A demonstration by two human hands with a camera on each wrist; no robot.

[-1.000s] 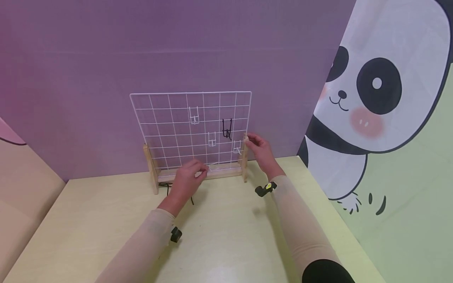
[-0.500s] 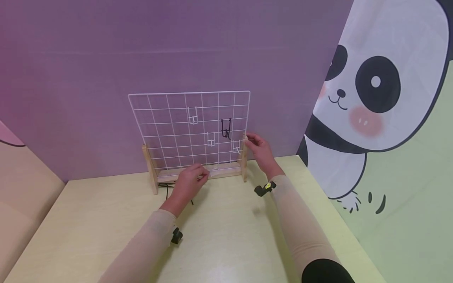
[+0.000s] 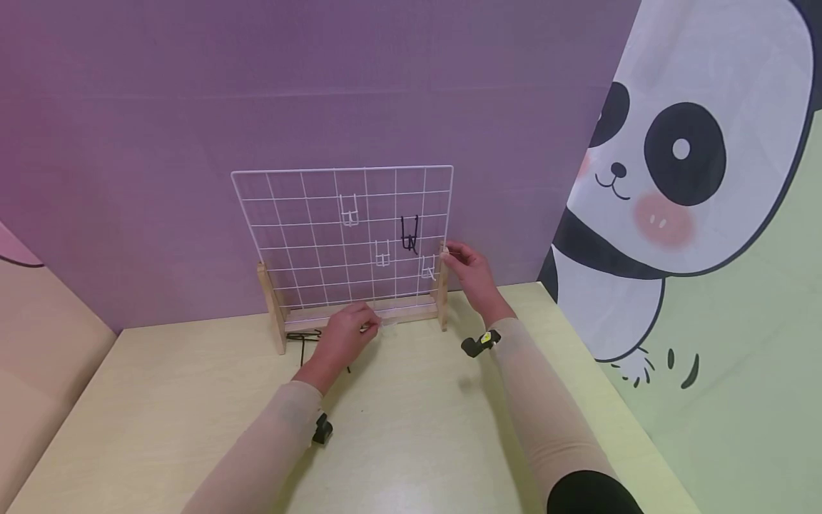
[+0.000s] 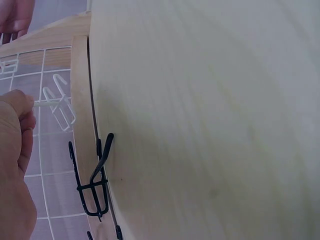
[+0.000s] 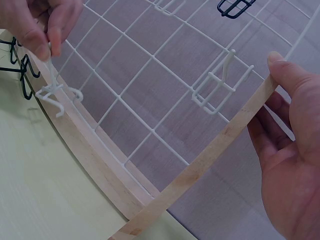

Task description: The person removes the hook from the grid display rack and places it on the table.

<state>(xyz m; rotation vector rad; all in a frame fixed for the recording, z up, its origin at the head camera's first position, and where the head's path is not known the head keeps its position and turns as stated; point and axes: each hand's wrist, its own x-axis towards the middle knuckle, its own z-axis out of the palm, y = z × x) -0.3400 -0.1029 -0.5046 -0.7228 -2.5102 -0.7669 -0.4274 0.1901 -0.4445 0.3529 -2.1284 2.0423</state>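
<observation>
My left hand [image 3: 343, 334] pinches a white wire hook [image 4: 62, 112] by its prong, low in front of the grid. The hook's two bent ends point away from the fingers, and it hangs apart from the mesh in the right wrist view. My right hand [image 3: 474, 277] holds the top of the right wooden post [image 5: 197, 167], its thumb at the post's end. A white wire grid panel [image 3: 302, 170] stands upright in this wooden stand. Hanging on the mesh are several white hooks, one [image 5: 220, 82] close to my right hand, and a black hook [image 3: 409, 243].
Black wire hooks [image 4: 92, 187] lie at the foot of the stand, partly behind my left hand in the head view. The pale tabletop [image 3: 411, 414] extends in front. A purple backdrop [image 3: 160, 178] rises behind, and a panda picture [image 3: 687, 157] covers the right wall.
My left hand has moved slightly down toward the tabletop, bringing the white hook lower than the mesh where it was. The right hand stays at the post.
</observation>
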